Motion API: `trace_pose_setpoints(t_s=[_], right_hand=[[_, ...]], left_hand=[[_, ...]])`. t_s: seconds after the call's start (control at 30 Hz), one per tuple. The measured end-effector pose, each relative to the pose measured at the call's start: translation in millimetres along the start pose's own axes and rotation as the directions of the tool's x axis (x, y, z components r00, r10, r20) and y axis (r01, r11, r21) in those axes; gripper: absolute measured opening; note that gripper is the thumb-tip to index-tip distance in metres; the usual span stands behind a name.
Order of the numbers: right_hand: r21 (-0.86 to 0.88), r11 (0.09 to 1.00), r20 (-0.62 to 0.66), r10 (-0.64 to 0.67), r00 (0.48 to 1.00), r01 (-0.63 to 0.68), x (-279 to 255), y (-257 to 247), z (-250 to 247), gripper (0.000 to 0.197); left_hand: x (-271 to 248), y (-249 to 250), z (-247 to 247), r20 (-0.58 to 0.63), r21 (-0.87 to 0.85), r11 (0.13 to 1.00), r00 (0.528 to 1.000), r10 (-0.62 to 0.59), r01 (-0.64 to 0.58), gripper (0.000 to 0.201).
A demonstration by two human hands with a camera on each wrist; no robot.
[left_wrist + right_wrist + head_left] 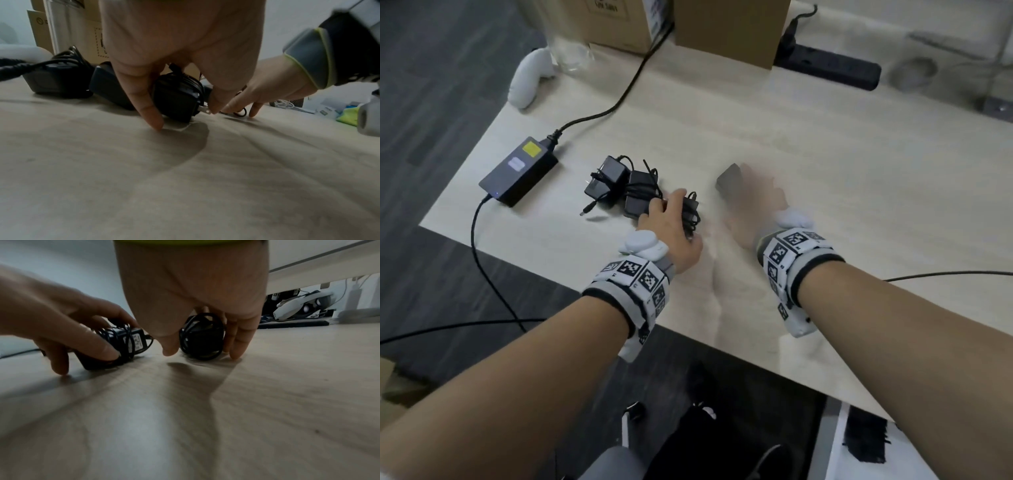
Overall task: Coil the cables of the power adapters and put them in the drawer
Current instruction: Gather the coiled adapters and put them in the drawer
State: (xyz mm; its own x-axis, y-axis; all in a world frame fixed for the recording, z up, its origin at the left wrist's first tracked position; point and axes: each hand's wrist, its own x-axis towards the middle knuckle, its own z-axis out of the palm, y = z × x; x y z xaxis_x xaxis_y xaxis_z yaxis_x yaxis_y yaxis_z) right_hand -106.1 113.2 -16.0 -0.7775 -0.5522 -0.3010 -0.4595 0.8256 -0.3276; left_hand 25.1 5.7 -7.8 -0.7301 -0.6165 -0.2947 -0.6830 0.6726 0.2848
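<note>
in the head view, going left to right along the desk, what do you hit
large power brick → wrapped adapter with prongs → second adapter → left hand on a coiled adapter → blurred right hand at another adapter

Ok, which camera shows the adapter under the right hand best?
The right wrist view: the coiled adapter sits sharp between the right hand's thumb and fingers. In the head view it is a motion-blurred dark block. The left wrist view barely shows it.

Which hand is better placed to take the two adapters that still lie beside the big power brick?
Left, probably. The left hand already holds an adapter touching those two adapters; the right hand holds another adapter farther away.
</note>
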Motion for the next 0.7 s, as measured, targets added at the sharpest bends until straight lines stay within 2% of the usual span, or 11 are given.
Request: trace_pose_setpoints(t_s=[0.13, 0.23, 0.33, 0.5, 0.7], right_hand=[[-0.031, 0.999, 0.019, 0.014, 1.0, -0.014, 6, 3, -3, 0.077], [0.001, 1.0, -0.007, 0.023, 1.0, -0.023, 1, 3, -3, 0.069], [0.061, 0.998, -0.014, 0.004, 1.0, -0.004, -19, 11, -2, 0.062], [0.127, 0.992, -0.049, -0.002, 0.999, 0.008, -60, 36, -12, 0.065], [0.188, 0.982, -0.12, 0.053, 0.991, -0.029, -124, 99, -22, 0.061]], left_hand=[[6, -1, -8, 0.082, -0.006, 1.0, 0.997, 0.008, -0.007, 0.067], [5, -3, -10, 0.087, -0.038, 0.999, 0.995, 0.042, -0.039, 0.069], [-11, -2, -3, 0.035, -0.119, 0.986, 0.992, 0.12, -0.115, 0.07], [-49, 21, 13, -0.084, -0.248, 0.942, 0.974, 0.211, -0.225, 0.071], [-125, 72, 59, -0.163, -0.305, 0.892, 0.941, 0.297, -0.334, 0.077]])
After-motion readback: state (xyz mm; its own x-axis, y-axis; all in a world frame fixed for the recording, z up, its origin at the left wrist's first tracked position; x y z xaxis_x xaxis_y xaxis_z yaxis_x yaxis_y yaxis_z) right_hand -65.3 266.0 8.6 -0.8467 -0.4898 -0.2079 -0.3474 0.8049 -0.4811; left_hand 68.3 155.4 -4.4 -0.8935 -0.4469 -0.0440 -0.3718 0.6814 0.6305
